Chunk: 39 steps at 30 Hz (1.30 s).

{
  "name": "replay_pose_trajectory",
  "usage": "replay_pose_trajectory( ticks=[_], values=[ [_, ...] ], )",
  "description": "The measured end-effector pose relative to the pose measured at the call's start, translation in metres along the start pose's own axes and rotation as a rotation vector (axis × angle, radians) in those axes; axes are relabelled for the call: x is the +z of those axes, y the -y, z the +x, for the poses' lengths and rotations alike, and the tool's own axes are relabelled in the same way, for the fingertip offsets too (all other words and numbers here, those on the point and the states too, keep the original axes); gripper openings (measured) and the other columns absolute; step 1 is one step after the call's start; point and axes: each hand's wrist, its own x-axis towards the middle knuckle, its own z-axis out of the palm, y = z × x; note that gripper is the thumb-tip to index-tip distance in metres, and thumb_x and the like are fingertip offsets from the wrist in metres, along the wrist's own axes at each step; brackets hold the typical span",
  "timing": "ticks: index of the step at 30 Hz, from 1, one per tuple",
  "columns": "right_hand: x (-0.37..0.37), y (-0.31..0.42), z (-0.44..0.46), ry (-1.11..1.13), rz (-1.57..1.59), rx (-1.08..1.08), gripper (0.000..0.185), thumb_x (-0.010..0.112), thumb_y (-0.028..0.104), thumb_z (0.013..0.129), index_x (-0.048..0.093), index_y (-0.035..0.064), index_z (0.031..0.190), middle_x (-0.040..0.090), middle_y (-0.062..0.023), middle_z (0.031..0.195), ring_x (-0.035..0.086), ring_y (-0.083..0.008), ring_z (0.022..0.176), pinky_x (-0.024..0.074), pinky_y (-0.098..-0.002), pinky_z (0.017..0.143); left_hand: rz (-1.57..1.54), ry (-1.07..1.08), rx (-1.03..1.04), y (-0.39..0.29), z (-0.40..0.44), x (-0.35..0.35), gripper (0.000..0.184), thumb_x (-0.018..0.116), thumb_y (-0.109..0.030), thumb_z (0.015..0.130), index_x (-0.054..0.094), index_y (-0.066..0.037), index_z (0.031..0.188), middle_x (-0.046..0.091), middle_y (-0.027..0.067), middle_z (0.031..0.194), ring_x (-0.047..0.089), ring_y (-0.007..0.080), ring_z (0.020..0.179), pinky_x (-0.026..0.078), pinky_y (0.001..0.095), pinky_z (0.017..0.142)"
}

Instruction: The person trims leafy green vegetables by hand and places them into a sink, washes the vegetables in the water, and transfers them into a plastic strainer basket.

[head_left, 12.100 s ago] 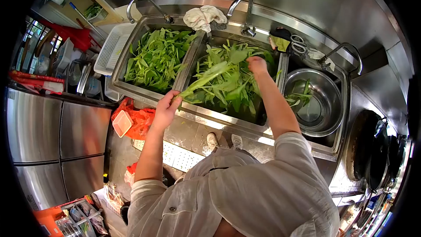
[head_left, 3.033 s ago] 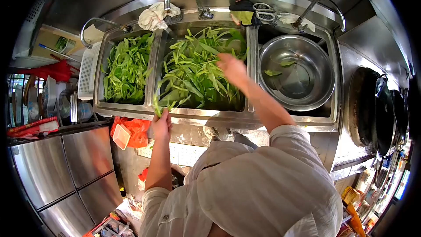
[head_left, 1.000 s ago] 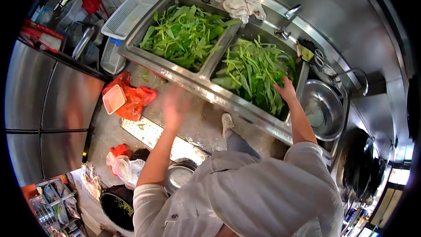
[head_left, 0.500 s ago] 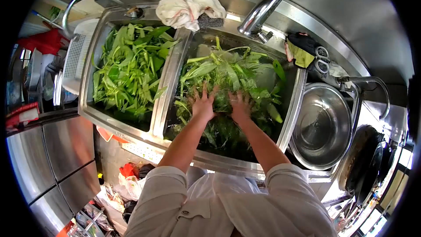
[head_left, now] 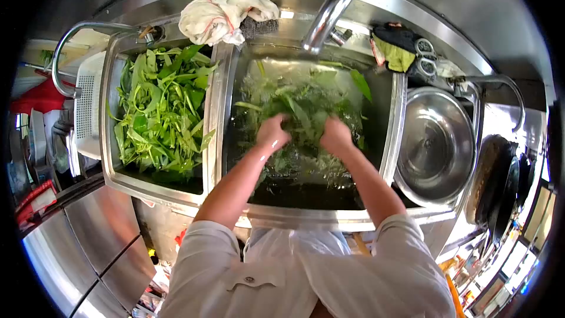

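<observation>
Both hands work in the middle basin (head_left: 294, 217), over its water. The left hand (head_left: 273, 132) is at the left side of the wet greens (head_left: 303, 103), fingers bent inward; the right hand (head_left: 338, 135) is opposite, likewise bent. The two hands are apart, with greens between them. Fingertips are blurred or hidden by leaves and splashing water, so whether either hand grasps any stems cannot be told. The wet greens lie in the middle basin, partly submerged, with a single broad leaf (head_left: 361, 85) toward the right rear. The middle tap (head_left: 338, 6) extends over the rear of this basin. The left basin (head_left: 147, 192) contains a heap of greens (head_left: 162, 109). A steel bowl (head_left: 435, 147) sits at the right. Along the rear ledge are a white cloth (head_left: 223, 15), a scouring pad (head_left: 259, 27) beside it, and scissors (head_left: 425, 58).
</observation>
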Motion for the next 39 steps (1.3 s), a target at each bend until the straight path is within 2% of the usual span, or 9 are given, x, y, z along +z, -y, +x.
replay_pose_trajectory(
  ticks=[9, 13, 17, 22, 25, 29, 31, 34, 39],
  values=[
    [-0.107, 0.018, -0.087, -0.622, 0.559, -0.372, 0.042, 0.069, 0.014, 0.062, 0.055, 0.0032, 0.101, 0.047, -0.0182, 0.116, 0.047, -0.0332, 0.104, 0.0411, -0.0358, 0.084, -0.174, -0.198, 0.511, -0.054, -0.050, -0.088, 0.040, 0.062, -0.013, 0.062, 0.055, -0.008, 0.101, 0.054, 0.0143, 0.098, 0.056, 0.0278, 0.081, 0.044, 0.0330, 0.071],
    [-0.092, -0.027, -0.053, -0.524, 0.408, -0.108, 0.046, 0.067, 0.012, 0.063, 0.054, 0.0059, 0.107, 0.044, -0.0197, 0.119, 0.045, -0.0316, 0.108, 0.0395, -0.0331, 0.087, 0.017, -0.342, 0.403, -0.041, -0.045, -0.092, 0.028, 0.063, -0.013, 0.062, 0.054, -0.007, 0.088, 0.051, 0.0122, 0.096, 0.052, 0.0272, 0.088, 0.044, 0.0355, 0.070],
    [-0.055, -0.014, -0.004, -0.372, 0.115, 0.017, 0.102, 0.064, 0.055, 0.063, 0.003, 0.0180, 0.136, 0.010, -0.0151, 0.139, 0.024, -0.0422, 0.121, 0.0291, -0.0507, 0.098, 0.521, -0.233, 0.188, -0.030, -0.016, -0.053, 0.069, 0.073, -0.042, 0.060, 0.044, -0.018, 0.119, 0.023, 0.0162, 0.134, 0.028, 0.0408, 0.118, 0.026, 0.0600, 0.091],
    [-0.027, 0.022, -0.017, -0.164, -0.160, -0.077, 0.103, 0.074, 0.040, 0.060, 0.007, 0.0210, 0.136, 0.004, -0.0120, 0.141, 0.025, -0.0397, 0.122, 0.0303, -0.0521, 0.094, 0.673, 0.061, 0.057, -0.011, -0.002, -0.011, 0.088, 0.068, -0.040, 0.066, 0.016, -0.027, 0.136, -0.002, 0.0128, 0.141, 0.010, 0.0458, 0.125, 0.021, 0.0572, 0.097],
    [0.018, -0.007, 0.021, -0.018, 0.024, 0.161, 0.092, 0.071, 0.031, 0.066, 0.013, 0.0168, 0.136, 0.010, -0.0107, 0.140, 0.029, -0.0348, 0.121, 0.0301, -0.0496, 0.094, 0.479, 0.061, -0.082, 0.035, 0.028, 0.012, 0.069, 0.055, -0.021, 0.079, 0.017, -0.023, 0.136, 0.000, 0.0094, 0.143, 0.012, 0.0395, 0.127, 0.022, 0.0491, 0.100],
    [0.113, -0.030, 0.070, -0.210, -0.006, 0.207, 0.076, 0.059, 0.039, 0.076, 0.018, 0.0149, 0.135, 0.013, -0.0124, 0.140, 0.030, -0.0241, 0.122, 0.0327, -0.0440, 0.095, 1.367, 0.240, 0.055, 0.012, 0.028, 0.022, 0.049, 0.042, -0.027, 0.084, 0.033, -0.015, 0.131, 0.022, 0.0106, 0.139, 0.021, 0.0281, 0.127, 0.019, 0.0465, 0.101],
    [0.120, -0.041, 0.095, -0.129, -0.294, 0.109, 0.069, 0.055, 0.041, 0.078, 0.024, 0.0126, 0.133, 0.021, -0.0120, 0.138, 0.036, -0.0255, 0.118, 0.0347, -0.0423, 0.093, 0.561, -0.096, -0.043, 0.046, 0.048, 0.041, 0.038, 0.055, -0.014, 0.076, 0.049, -0.008, 0.113, 0.050, 0.0153, 0.110, 0.050, 0.0289, 0.101, 0.041, 0.0400, 0.084],
    [0.085, -0.059, 0.087, 0.099, -0.734, -0.128, 0.056, 0.053, 0.033, 0.080, 0.035, 0.0105, 0.127, 0.039, -0.0116, 0.125, 0.043, -0.0299, 0.111, 0.0360, -0.0418, 0.092, 0.547, 0.161, -0.145, 0.033, 0.055, 0.022, 0.026, 0.057, -0.012, 0.072, 0.053, -0.002, 0.096, 0.054, 0.0139, 0.099, 0.054, 0.0280, 0.093, 0.045, 0.0366, 0.076],
    [-0.041, -0.025, -0.018, -0.258, 0.263, 0.091, 0.052, 0.065, 0.026, 0.070, 0.048, 0.0104, 0.117, 0.054, -0.0080, 0.110, 0.051, -0.0239, 0.102, 0.0428, -0.0368, 0.084, 0.161, -0.130, 0.117, -0.023, -0.003, -0.039, 0.041, 0.063, -0.016, 0.064, 0.054, -0.002, 0.102, 0.056, 0.0153, 0.099, 0.054, 0.0317, 0.091, 0.043, 0.0378, 0.077]
  ],
)
